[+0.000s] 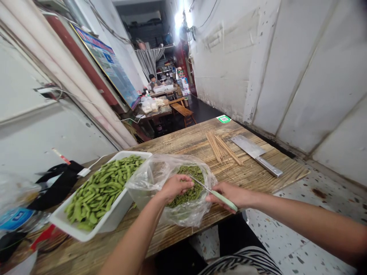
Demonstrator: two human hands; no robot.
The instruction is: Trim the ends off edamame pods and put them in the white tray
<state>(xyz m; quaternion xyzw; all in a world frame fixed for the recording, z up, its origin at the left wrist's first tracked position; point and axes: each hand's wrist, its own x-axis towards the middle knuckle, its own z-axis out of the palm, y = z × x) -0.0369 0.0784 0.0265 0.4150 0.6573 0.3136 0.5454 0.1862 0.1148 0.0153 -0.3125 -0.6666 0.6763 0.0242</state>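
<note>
My right hand point(229, 194) grips a pair of scissors point(220, 198) with pale green handles. Their metal blades point left, toward the fingertips of my left hand point(178, 186). Those fingers are pinched together above a clear plastic bag point(153, 172); whatever they hold is too small or hidden to make out. Inside the bag lies a heap of small green trimmings point(192, 193). Just left of the bag, a white plastic tub point(114, 219) is heaped with green edamame pods point(103, 185).
Wooden skewers point(222, 147) and a cleaver point(258, 154) lie on the right of the wooden table point(177, 141). A green QR-code card point(223, 119) is at the far edge. A black bag point(60, 183) and plastic packaging point(17, 217) crowd the left. Another person point(155, 82) sits far back.
</note>
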